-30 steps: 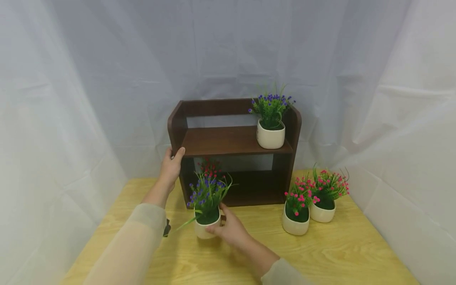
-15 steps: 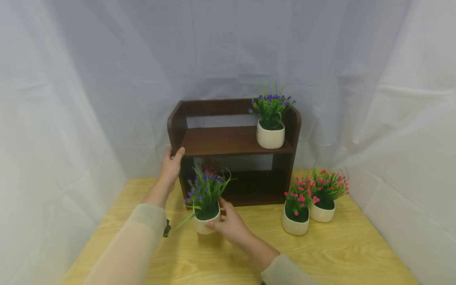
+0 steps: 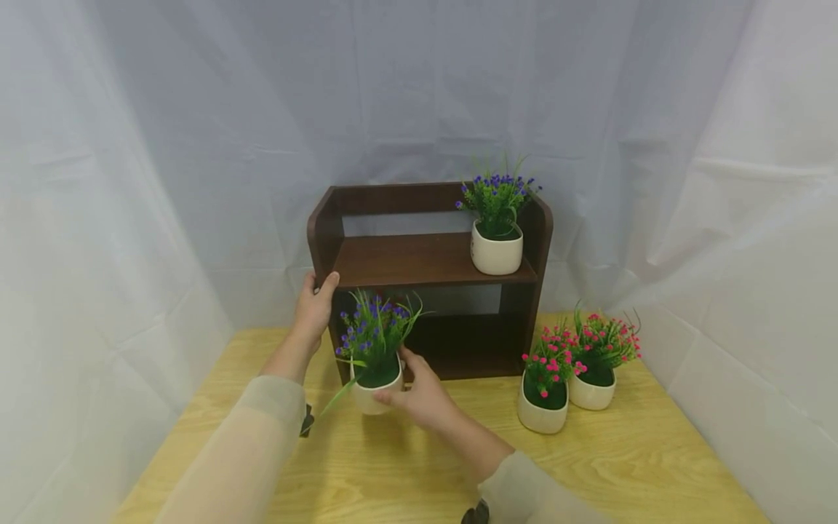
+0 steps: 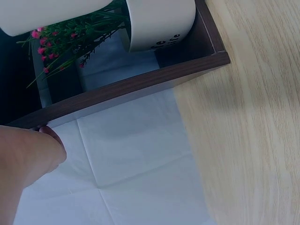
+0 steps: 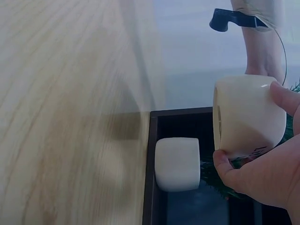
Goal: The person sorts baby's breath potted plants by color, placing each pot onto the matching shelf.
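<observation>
My left hand [image 3: 313, 309] grips the left side panel of a dark brown two-tier wooden shelf [image 3: 399, 260]. My right hand [image 3: 422, 393] holds a white pot of purple artificial flowers [image 3: 378, 389] between thumb and fingers. This pot is raised off the table, in front of the shelf's lower left opening. Behind it, a white pot [image 5: 177, 164] stands inside the lower tier at the left end; its red-pink flowers [image 4: 49, 49] show in the left wrist view. In the head view the held plant hides most of that pot.
Another pot of purple flowers [image 3: 497, 251] stands at the right end of the upper tier. Two pots of pink flowers, a nearer one [image 3: 543, 411] and a farther one [image 3: 592, 389], stand on the wooden table [image 3: 628, 466] right of the shelf. White sheeting [image 3: 419, 87] surrounds the table.
My right hand has raised the purple-flower pot and moved it forward, closer to the shelf, covering more of the red-flowered plant behind. My left hand has stayed on the side panel.
</observation>
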`<state>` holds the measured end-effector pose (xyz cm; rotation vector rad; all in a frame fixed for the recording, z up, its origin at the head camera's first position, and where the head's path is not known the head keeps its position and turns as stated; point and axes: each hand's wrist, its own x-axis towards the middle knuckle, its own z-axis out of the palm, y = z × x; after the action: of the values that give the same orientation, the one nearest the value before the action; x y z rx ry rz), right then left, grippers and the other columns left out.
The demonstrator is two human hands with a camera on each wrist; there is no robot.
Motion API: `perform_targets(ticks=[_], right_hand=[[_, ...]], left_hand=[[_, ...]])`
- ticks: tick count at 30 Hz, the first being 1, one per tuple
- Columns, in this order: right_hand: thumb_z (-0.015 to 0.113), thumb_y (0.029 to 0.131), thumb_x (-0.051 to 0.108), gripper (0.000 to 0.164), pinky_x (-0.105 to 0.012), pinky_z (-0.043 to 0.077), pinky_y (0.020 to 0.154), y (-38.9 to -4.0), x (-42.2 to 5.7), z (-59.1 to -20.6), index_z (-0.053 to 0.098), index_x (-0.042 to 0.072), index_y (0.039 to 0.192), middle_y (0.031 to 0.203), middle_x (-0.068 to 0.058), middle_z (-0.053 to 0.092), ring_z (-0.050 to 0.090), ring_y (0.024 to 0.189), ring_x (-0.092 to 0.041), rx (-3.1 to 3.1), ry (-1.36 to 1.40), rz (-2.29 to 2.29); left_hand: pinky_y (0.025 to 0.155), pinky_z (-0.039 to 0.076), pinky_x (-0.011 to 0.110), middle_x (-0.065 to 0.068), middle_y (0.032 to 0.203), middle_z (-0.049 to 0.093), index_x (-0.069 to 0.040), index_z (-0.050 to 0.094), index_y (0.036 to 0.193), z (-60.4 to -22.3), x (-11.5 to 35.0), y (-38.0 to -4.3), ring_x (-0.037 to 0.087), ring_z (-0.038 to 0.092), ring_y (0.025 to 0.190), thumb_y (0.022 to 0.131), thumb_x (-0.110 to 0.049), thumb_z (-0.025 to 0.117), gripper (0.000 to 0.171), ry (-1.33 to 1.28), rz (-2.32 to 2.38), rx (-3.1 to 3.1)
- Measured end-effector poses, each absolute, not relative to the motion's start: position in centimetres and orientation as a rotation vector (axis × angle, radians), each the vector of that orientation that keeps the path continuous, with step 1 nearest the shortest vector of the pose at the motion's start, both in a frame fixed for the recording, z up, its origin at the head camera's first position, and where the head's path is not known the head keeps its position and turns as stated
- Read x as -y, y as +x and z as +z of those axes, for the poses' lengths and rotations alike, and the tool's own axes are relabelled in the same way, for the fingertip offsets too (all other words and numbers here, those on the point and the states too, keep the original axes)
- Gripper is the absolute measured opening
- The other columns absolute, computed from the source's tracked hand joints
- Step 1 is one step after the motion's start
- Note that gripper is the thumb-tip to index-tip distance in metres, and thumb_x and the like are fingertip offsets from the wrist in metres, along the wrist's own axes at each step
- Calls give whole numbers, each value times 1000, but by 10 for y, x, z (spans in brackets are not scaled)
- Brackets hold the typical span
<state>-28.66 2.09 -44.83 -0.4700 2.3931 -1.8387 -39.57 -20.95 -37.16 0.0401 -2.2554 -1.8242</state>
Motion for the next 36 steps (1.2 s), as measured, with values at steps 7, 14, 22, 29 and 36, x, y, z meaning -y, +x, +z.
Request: perform_targets(ticks=[7,14,22,29,36], right_hand=[[90,91,25,99,-53,56,112,-290,-21,-444,33,0,168,163,-25,45,61,133,-36,-2409,-459,-1829],[91,91,29,100,-55,53,116,-291,-21,-435,34,3,169,163,-24,45,58,139,-38,-2418,-459,-1838],[90,92,29,100,-46,62,106,-292,-24,-420,32,7,170,166,-21,43,62,137,-36,-2411,-471,-1859],[89,93,29,98,-48,62,107,-291,-25,-403,33,5,169,168,-21,43,62,138,-39,-2451,-515,-1868],[87,94,34,99,-49,63,104,-295,-31,-388,30,11,171,168,-15,42,58,143,-37,-2457,-520,-1852]], left_hand=[[137,23,57,24,168,41,-7,38,156,-372,208,-395,41,34,163,113,-49,51,62,35,-1847,2222],[137,24,57,23,168,42,-8,38,156,-373,209,-396,40,34,163,113,-51,51,62,31,-1840,2229],[134,30,56,24,165,44,-7,38,156,-375,208,-398,39,40,157,114,-47,50,59,22,-1861,2200],[122,43,49,24,153,52,-6,41,151,-375,207,-400,34,54,136,114,-45,51,55,37,-1863,2178],[132,33,56,23,164,47,-9,39,156,-376,211,-401,40,45,154,114,-49,51,59,51,-1841,2237]])
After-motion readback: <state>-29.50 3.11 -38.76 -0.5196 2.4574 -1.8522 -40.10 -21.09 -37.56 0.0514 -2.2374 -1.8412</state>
